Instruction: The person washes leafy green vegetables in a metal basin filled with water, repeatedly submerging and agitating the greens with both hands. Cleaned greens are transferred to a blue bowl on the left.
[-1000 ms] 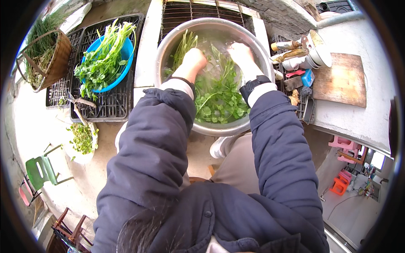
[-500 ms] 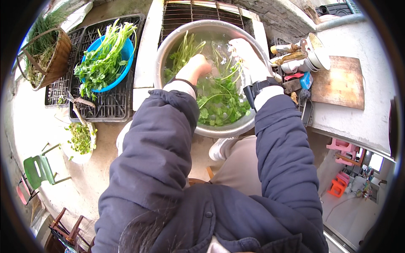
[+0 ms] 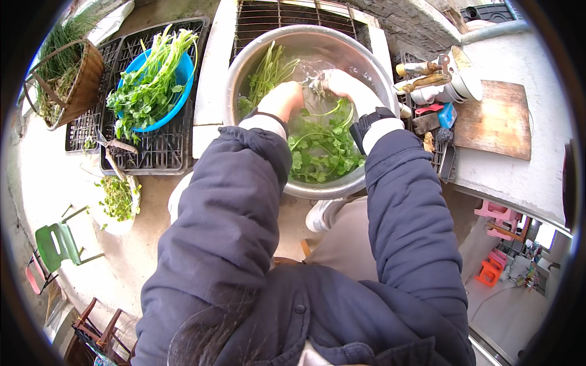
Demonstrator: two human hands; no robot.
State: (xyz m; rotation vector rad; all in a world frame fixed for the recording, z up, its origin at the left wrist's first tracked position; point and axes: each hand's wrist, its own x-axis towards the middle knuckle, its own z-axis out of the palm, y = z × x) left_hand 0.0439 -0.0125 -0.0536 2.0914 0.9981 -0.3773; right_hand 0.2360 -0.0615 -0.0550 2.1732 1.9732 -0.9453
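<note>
A large metal basin (image 3: 235, 76) of water stands in front of me, with leafy green celery (image 3: 326, 149) floating in its near half. More pale green stalks (image 3: 271, 68) lean against its far left wall. My right hand (image 3: 345, 84) is bent over the water near the basin's middle, its fingers closed around the stem ends of the celery; splashing water partly hides the fingertips. My left hand (image 3: 288, 99) reaches into the water opposite it, beside the leaning stalks. Its fingers are hidden below the surface.
A blue bowl (image 3: 177, 110) heaped with leafy celery rests on black crates (image 3: 174, 155) at left, beside a wicker basket (image 3: 85, 82). Scissors (image 3: 116, 145) lie near a white bowl of greens (image 3: 119, 201). At right are a cutting board (image 3: 494, 119), white pots (image 3: 464, 73) and a blue brush (image 3: 447, 114).
My right hand has moved left and toward my left hand, bringing the celery's stem ends along. The floating leaves have shifted slightly. My left hand stays in nearly the same place.
</note>
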